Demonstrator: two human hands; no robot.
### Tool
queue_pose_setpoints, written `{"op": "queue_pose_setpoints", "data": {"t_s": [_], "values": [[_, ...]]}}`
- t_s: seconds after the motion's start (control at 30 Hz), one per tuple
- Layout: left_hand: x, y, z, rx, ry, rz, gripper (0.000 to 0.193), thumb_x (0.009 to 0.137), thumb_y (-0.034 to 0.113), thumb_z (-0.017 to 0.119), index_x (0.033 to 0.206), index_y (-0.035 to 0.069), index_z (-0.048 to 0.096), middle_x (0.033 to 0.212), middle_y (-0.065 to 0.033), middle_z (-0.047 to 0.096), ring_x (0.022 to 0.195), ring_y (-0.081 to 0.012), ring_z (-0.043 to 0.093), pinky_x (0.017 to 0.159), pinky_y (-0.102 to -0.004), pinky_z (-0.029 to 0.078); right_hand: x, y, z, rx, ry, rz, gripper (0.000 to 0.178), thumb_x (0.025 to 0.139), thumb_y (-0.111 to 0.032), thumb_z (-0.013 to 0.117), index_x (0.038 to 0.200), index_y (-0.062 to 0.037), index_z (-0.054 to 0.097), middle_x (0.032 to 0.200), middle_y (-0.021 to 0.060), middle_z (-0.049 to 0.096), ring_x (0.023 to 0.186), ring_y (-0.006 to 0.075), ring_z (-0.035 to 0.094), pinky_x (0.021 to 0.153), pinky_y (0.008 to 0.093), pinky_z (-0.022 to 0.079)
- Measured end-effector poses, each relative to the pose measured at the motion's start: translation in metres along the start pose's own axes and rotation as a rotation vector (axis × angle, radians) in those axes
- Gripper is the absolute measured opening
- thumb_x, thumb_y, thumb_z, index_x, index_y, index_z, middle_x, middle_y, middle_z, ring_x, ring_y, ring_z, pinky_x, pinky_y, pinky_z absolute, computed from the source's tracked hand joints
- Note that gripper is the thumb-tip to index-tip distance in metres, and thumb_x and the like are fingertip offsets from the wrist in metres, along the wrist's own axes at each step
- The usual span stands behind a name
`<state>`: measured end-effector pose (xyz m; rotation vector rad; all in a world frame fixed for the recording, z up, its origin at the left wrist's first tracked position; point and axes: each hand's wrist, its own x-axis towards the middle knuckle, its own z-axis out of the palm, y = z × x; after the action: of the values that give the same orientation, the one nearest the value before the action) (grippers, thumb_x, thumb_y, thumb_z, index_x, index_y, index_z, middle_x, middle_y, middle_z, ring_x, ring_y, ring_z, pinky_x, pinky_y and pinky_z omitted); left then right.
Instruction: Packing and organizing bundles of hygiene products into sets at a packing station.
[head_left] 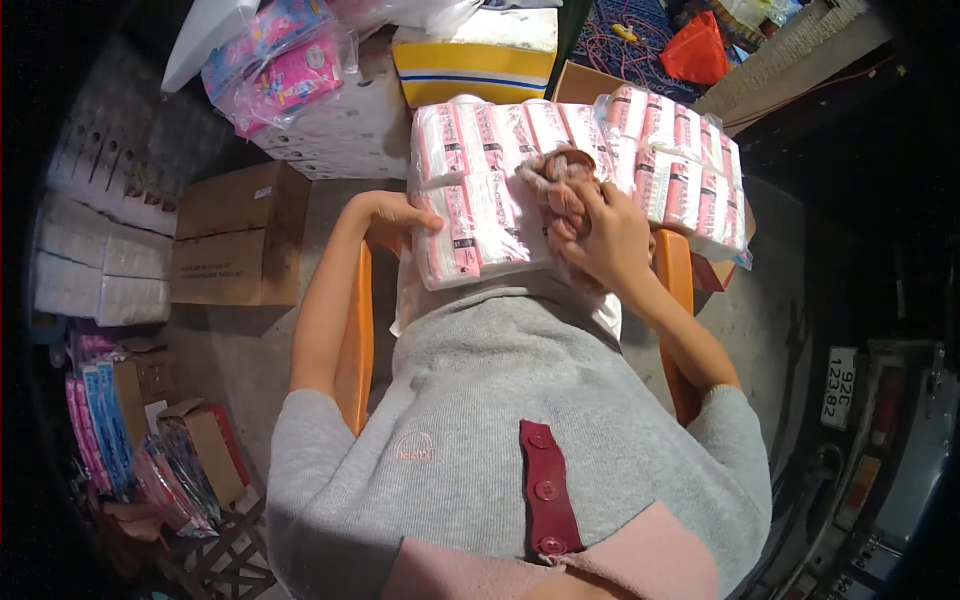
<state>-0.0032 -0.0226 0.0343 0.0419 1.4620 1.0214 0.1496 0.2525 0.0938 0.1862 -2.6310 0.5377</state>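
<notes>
On my lap lies a clear-wrapped bundle of pink-and-white tissue packs [487, 215], set in rows. My left hand [395, 212] grips its left edge, thumb on top and the other fingers hidden behind the side. My right hand [612, 235] is closed around a crumpled brown-and-pinkish thing [563, 190], held over the right part of the bundle; its kind I cannot make out. Just right of that hand, a second wrapped bundle of similar packs [690, 185] sits close beside the first.
Orange chair arms [357, 340] flank me. A cardboard box [240, 235] stands on the floor at left, near stacked white packs [100, 270]. Ahead are a yellow-and-white box [475, 62] and pink packages [300, 75]. A vehicle with a plate [838, 388] stands at right.
</notes>
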Motion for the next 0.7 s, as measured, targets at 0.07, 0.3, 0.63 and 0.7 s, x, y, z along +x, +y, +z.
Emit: {"op": "queue_pose_setpoints", "data": {"t_s": [0.07, 0.3, 0.63, 0.7], "values": [[0.000, 0.000, 0.001, -0.007, -0.011, 0.010, 0.078, 0.065, 0.031, 0.076, 0.127, 0.006, 0.037, 0.121, -0.0170, 0.048, 0.111, -0.0342, 0.046, 0.090, -0.0546, 0.036, -0.016, -0.009, -0.006, 0.010, 0.000, 0.004, 0.044, 0.060, -0.023, 0.069, 0.101, -0.0136, 0.058, 0.083, 0.0125, 0.054, 0.074, 0.0305, 0.056, 0.065, 0.0380, 0.046], [0.008, -0.012, -0.005, -0.093, -0.045, 0.075, 0.077, 0.063, 0.031, 0.078, 0.126, 0.006, 0.039, 0.120, -0.0159, 0.049, 0.109, -0.0347, 0.048, 0.089, -0.0537, 0.038, -0.006, -0.009, 0.008, 0.053, 0.011, -0.121, 0.049, 0.057, -0.025, 0.071, 0.103, -0.0147, 0.059, 0.088, 0.0120, 0.056, 0.080, 0.0284, 0.057, 0.068, 0.0374, 0.046], [-0.002, 0.002, 0.007, -0.153, -0.012, 0.045, 0.082, 0.059, 0.036, 0.080, 0.125, 0.005, 0.041, 0.119, -0.0114, 0.052, 0.107, -0.0266, 0.051, 0.089, -0.0498, 0.040, 0.139, 0.037, 0.104, 0.107, 0.189, -0.099, 0.043, 0.059, -0.043, 0.067, 0.091, -0.0139, 0.062, 0.078, 0.0146, 0.059, 0.070, 0.0323, 0.060, 0.060, 0.0412, 0.048], [-0.004, 0.004, 0.008, -0.154, -0.040, 0.032, 0.084, 0.059, 0.039, 0.079, 0.125, 0.004, 0.041, 0.120, -0.0128, 0.051, 0.108, -0.0276, 0.050, 0.088, -0.0499, 0.040, 0.163, 0.037, 0.106, -0.009, 0.096, 0.061, 0.041, 0.060, -0.045, 0.064, 0.086, -0.0137, 0.063, 0.076, 0.0156, 0.060, 0.069, 0.0323, 0.060, 0.061, 0.0403, 0.049]]}}
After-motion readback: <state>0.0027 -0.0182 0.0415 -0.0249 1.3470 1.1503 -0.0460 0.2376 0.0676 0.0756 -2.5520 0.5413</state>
